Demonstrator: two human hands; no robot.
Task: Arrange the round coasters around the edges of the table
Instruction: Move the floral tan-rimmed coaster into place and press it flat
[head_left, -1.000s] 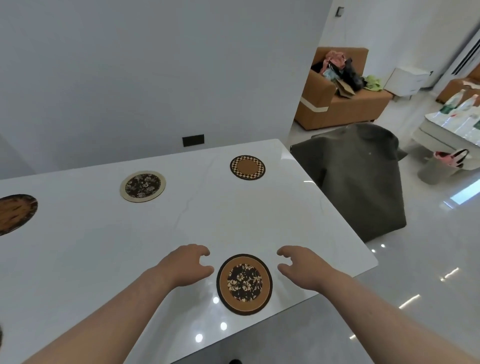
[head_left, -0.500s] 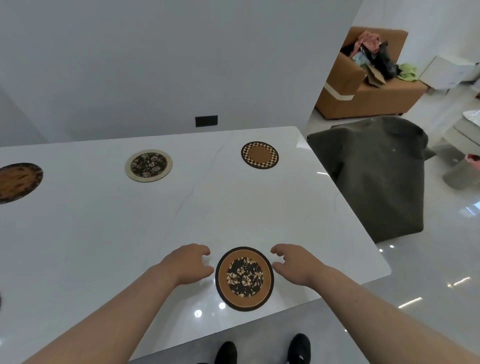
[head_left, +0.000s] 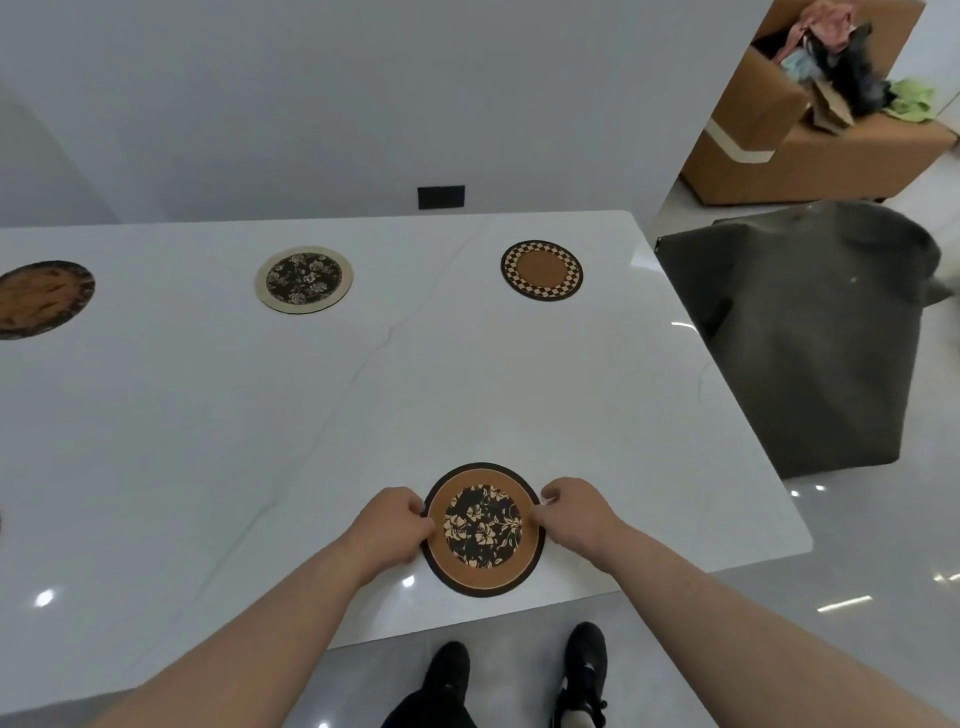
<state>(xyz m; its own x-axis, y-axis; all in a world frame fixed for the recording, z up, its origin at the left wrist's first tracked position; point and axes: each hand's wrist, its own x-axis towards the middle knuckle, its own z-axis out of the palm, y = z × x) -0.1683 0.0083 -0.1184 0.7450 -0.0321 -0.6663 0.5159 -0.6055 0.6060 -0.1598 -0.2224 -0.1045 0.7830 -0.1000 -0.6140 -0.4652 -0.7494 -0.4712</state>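
Observation:
A brown coaster with a dark floral centre (head_left: 483, 530) lies flat near the front edge of the white table (head_left: 208, 441). My left hand (head_left: 389, 525) pinches its left rim and my right hand (head_left: 576, 514) pinches its right rim. Along the far edge lie a checker-rimmed coaster (head_left: 542, 270), a cream-rimmed floral coaster (head_left: 304, 279) and a dark brown coaster (head_left: 36, 299), the last cut off by the left border of the frame.
A chair draped in a dark grey cover (head_left: 810, 338) stands against the table's right side. A tan sofa piled with clothes (head_left: 810, 114) sits further back. My black shoes (head_left: 519, 670) show on the glossy floor below the front edge.
Both hands closed in from either side of the front coaster and now grip its rim. The view has swung left and tilted down.

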